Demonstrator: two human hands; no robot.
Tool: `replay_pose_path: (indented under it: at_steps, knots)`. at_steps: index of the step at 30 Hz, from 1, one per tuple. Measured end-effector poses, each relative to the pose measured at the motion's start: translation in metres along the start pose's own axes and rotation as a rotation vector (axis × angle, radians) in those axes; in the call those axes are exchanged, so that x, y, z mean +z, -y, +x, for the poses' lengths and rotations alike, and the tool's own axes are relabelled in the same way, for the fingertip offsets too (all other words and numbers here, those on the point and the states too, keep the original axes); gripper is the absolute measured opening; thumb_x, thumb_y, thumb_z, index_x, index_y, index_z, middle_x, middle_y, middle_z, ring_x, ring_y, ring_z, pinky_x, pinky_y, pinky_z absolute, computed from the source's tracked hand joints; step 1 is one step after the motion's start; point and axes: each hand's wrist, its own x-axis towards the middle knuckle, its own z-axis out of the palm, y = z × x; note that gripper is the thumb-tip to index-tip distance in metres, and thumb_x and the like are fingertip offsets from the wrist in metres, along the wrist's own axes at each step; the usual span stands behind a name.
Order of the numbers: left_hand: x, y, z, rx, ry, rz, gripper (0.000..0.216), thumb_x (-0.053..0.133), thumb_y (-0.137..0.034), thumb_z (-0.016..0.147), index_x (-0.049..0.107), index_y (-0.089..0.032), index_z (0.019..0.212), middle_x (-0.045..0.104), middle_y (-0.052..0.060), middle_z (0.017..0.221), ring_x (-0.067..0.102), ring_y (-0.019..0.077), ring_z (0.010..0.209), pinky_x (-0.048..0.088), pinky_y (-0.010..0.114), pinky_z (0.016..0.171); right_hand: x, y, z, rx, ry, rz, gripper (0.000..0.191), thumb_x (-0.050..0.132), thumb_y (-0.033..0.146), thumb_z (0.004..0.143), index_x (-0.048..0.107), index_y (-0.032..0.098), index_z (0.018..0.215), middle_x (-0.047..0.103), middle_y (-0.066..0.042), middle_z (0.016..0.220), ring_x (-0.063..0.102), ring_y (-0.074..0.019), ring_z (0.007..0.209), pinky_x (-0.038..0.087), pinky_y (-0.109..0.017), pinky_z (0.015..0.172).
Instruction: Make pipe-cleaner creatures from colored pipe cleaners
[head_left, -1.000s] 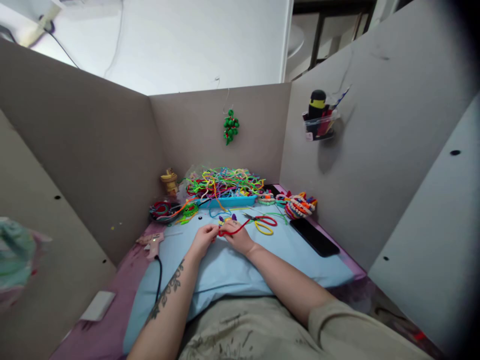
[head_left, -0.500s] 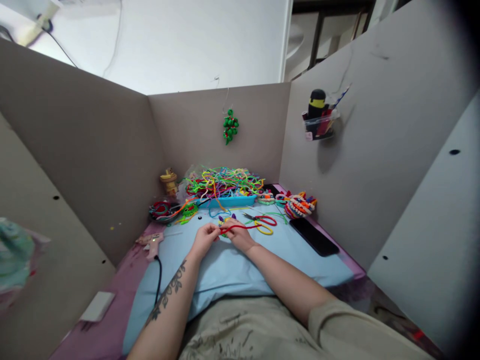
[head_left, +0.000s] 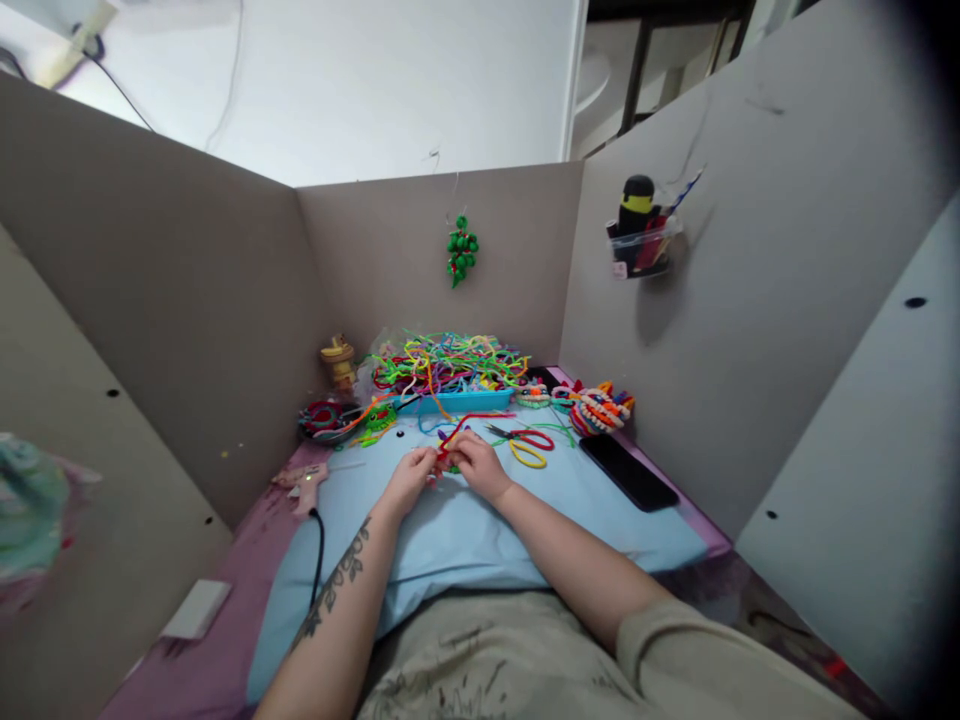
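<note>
My left hand (head_left: pixel 410 478) is closed in a pinch at the middle of the blue mat. Close against it, my right hand (head_left: pixel 480 466) has its fingers closed too. Between them is a red pipe cleaner (head_left: pixel 466 419), one end running out past my right fingers to the upper right. A small colourful craft piece with purple and green parts shows around the fingertips, mostly hidden by my hands. Scissors (head_left: pixel 529 440) with one red and one yellow handle lie just right of my right hand.
A blue tray (head_left: pixel 469 403) heaped with pipe cleaners (head_left: pixel 450 365) stands at the back. Left lies a pink glue gun (head_left: pixel 309 490) with a black cord; right, a black phone (head_left: pixel 628 473) and finished woven pieces (head_left: pixel 598 410). Grey panels enclose the table on three sides.
The red pipe cleaner's free end has swung up and away, from across my right hand to above it. My right fingers have shifted slightly and now close beside the left ones.
</note>
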Motion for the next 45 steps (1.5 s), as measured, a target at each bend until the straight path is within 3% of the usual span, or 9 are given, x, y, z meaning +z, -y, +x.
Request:
replay_pose_path:
  at_steps: [6,12,17,21,24,28,32,39,45]
  knots:
    - [-0.003,0.003,0.001,0.033,-0.02,0.043,0.033,0.058,-0.047,0.073,0.053,-0.015,0.068,0.047,-0.004,0.053,0.034,0.0056,0.041,0.023,0.019,0.041,-0.001,-0.002,-0.001,-0.007,0.043,-0.029,0.014,0.051,0.018,0.082,0.065,0.02,0.081,0.06,-0.004,0.08,0.054,-0.0162,0.082,0.044,-0.03,0.078]
    - [-0.003,0.002,0.001,0.26,-0.164,0.334,0.024,0.055,-0.04,0.076,0.059,-0.016,0.07,0.053,-0.001,0.058,0.043,0.0107,0.053,0.033,0.021,0.053,-0.001,0.003,0.002,0.058,0.003,0.032,0.008,0.059,0.023,0.077,0.066,0.02,0.078,0.061,-0.005,0.079,0.055,-0.0164,0.079,0.045,-0.031,0.075]
    - [0.0,-0.001,-0.002,0.372,-0.25,0.442,0.017,0.055,-0.035,0.075,0.062,-0.019,0.072,0.058,0.001,0.064,0.049,0.0143,0.061,0.038,0.024,0.061,0.008,0.002,0.002,0.331,-0.065,0.289,0.012,0.061,0.028,0.072,0.065,0.017,0.076,0.061,-0.003,0.076,0.056,-0.0145,0.072,0.045,-0.027,0.065]
    - [0.002,-0.003,-0.006,0.455,-0.252,0.478,0.013,0.056,-0.032,0.076,0.064,-0.021,0.076,0.061,0.004,0.074,0.052,0.0169,0.071,0.04,0.026,0.071,0.012,0.0,0.003,0.573,0.024,0.56,0.016,0.063,0.03,0.067,0.06,0.015,0.071,0.054,0.003,0.055,0.045,-0.0077,0.046,0.035,-0.019,0.044]
    - [0.003,-0.004,-0.009,0.491,-0.228,0.514,0.014,0.053,-0.03,0.078,0.064,-0.022,0.08,0.063,0.005,0.08,0.054,0.0181,0.077,0.04,0.028,0.075,0.009,0.002,0.005,0.664,0.056,0.7,0.014,0.062,0.028,0.066,0.055,0.016,0.065,0.042,0.008,0.042,0.031,-0.0045,0.035,0.022,-0.018,0.035]
    - [0.005,-0.003,-0.009,0.469,-0.214,0.503,0.015,0.055,-0.031,0.076,0.065,-0.023,0.082,0.064,0.006,0.082,0.054,0.0194,0.079,0.04,0.029,0.078,0.007,0.002,0.007,0.698,0.076,0.744,0.015,0.061,0.028,0.065,0.054,0.016,0.062,0.039,0.009,0.04,0.027,-0.0041,0.033,0.019,-0.018,0.033]
    - [0.007,-0.002,-0.005,0.389,-0.227,0.45,0.016,0.056,-0.033,0.074,0.065,-0.02,0.077,0.063,0.004,0.075,0.054,0.0177,0.072,0.041,0.027,0.071,0.008,-0.001,0.005,0.601,0.004,0.584,0.013,0.061,0.028,0.066,0.056,0.016,0.069,0.052,0.004,0.053,0.042,-0.0074,0.043,0.034,-0.019,0.041]
    - [0.002,-0.004,-0.003,0.251,-0.151,0.316,0.022,0.054,-0.037,0.076,0.061,-0.017,0.07,0.053,-0.001,0.057,0.046,0.0111,0.054,0.036,0.021,0.054,0.006,0.002,0.0,0.092,0.002,0.127,0.013,0.053,0.016,0.077,0.064,0.02,0.084,0.057,-0.005,0.086,0.055,-0.0151,0.081,0.046,-0.028,0.073]
    - [0.001,-0.002,-0.003,0.353,-0.128,0.352,0.02,0.053,-0.035,0.078,0.062,-0.017,0.077,0.059,0.002,0.069,0.05,0.0126,0.062,0.038,0.023,0.059,0.003,0.001,0.001,0.077,-0.012,0.103,0.017,0.055,0.015,0.078,0.064,0.02,0.091,0.055,-0.006,0.092,0.054,-0.0159,0.086,0.046,-0.03,0.076]
